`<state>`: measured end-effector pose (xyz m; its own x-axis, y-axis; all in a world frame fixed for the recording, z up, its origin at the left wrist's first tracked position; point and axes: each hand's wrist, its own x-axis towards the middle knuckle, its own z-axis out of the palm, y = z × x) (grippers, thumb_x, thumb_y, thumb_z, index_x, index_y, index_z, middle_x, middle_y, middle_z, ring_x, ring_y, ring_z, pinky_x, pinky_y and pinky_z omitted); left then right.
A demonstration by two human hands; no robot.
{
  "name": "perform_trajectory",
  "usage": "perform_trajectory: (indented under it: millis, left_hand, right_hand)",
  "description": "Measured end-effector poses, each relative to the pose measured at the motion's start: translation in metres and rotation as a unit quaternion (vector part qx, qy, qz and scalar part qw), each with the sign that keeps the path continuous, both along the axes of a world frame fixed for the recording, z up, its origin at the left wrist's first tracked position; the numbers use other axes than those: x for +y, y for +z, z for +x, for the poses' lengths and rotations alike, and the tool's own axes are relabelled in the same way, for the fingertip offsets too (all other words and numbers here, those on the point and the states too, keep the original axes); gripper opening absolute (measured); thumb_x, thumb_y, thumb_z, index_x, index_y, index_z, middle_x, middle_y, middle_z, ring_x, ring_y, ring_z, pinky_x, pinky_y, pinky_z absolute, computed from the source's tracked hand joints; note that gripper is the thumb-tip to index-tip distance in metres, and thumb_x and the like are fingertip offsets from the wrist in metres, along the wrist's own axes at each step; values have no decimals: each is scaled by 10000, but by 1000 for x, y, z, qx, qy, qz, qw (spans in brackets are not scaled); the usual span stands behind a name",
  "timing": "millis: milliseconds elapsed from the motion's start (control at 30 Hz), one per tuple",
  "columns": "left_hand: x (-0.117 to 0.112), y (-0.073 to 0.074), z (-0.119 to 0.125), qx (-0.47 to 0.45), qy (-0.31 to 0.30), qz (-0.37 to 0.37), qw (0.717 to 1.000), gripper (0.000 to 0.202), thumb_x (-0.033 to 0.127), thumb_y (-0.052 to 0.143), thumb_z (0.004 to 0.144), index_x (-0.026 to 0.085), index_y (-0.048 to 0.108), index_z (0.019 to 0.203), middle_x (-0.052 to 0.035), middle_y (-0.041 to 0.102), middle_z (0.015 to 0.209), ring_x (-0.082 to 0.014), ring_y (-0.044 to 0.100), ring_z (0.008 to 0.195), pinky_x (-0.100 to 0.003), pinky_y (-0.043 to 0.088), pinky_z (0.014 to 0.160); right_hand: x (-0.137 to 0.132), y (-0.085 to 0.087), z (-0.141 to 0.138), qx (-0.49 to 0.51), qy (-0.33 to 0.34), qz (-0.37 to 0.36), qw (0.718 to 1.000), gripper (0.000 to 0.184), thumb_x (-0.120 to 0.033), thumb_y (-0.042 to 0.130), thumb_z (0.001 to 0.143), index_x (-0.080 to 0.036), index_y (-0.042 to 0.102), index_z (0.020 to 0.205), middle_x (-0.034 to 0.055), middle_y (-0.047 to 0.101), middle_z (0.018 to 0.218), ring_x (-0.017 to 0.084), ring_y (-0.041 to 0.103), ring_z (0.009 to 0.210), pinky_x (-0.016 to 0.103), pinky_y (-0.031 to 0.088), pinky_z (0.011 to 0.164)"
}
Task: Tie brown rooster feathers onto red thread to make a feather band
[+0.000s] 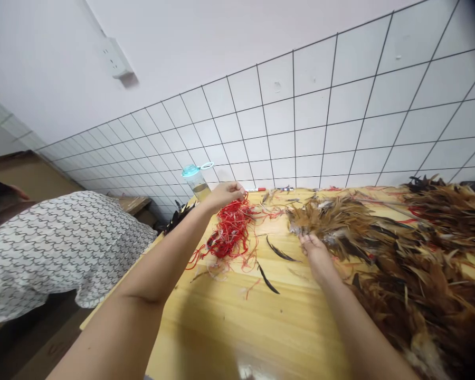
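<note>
My left hand (228, 193) is pinched closed at the top of a tangled heap of red string (231, 229), and a red strand shows right at its fingertips. Below the hand, the heap lies loose on the wooden table (285, 327), with pale fluff mixed in. My right hand (313, 252) has its fingers closed at the whitish base of a bunch of brown feathers (336, 216); the fingertips are partly hidden. Between the two hands lie a dark curved feather (279, 250) and a second dark feather (267, 279).
Large piles of brown feathers (431, 295) cover the table's right side. A clear bottle with a teal lid (192, 171) stands behind my left wrist. A red-capped marker (256, 189) lies by the wire grid (293, 126). At left, a person in a patterned top (63, 243) leans close.
</note>
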<state>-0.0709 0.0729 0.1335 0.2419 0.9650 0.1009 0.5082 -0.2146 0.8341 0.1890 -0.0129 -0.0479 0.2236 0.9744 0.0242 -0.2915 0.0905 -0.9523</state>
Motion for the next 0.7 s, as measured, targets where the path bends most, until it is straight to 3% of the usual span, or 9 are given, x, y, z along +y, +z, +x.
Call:
perform_trajectory:
  millis: [100,300,400,500,567,700]
  left_hand:
    - [-18,-13,22,35,-18,-3,999,209,339,669,713,143,618,768,-12,618,676,-110,539,640,-231,408,630]
    - [-43,-47,68,80,-90,13,993,175,321,602,770,151,633,788,8,596,674,-102,511,623,-221,392,614]
    - [-52,-62,89,147,-110,67,981,117,252,569,782,157,633,753,12,595,646,-102,512,604,-221,372,600]
    - [-57,-76,105,215,-130,131,959,128,193,533,781,161,633,708,-9,620,667,-117,528,619,-237,365,606]
    - [-58,-82,112,240,-136,171,946,161,161,518,767,156,604,630,-29,624,679,-126,529,636,-247,365,617]
    - [-57,-85,113,191,-137,140,962,131,179,534,778,150,623,686,-18,633,680,-114,533,623,-233,375,607]
  right_hand:
    - [-4,10,0,61,27,-50,997,396,-537,754,553,-233,537,682,45,662,843,195,578,821,264,341,551]
    - [-16,30,-8,116,78,-39,989,402,-480,785,524,-236,630,803,57,684,1061,228,564,1058,277,379,684]
    - [-18,32,-13,122,99,-30,987,374,-492,787,534,-230,591,715,30,677,916,199,565,956,285,379,725]
    - [-19,30,-14,117,124,-26,985,401,-490,790,553,-215,509,630,-24,574,697,140,511,758,273,365,700]
    - [-18,28,-13,115,143,-36,982,414,-490,790,564,-207,496,636,-41,528,672,117,472,699,260,353,663]
    - [-15,27,-10,121,141,-67,980,433,-512,788,543,-199,521,680,-37,531,708,105,491,666,236,301,572]
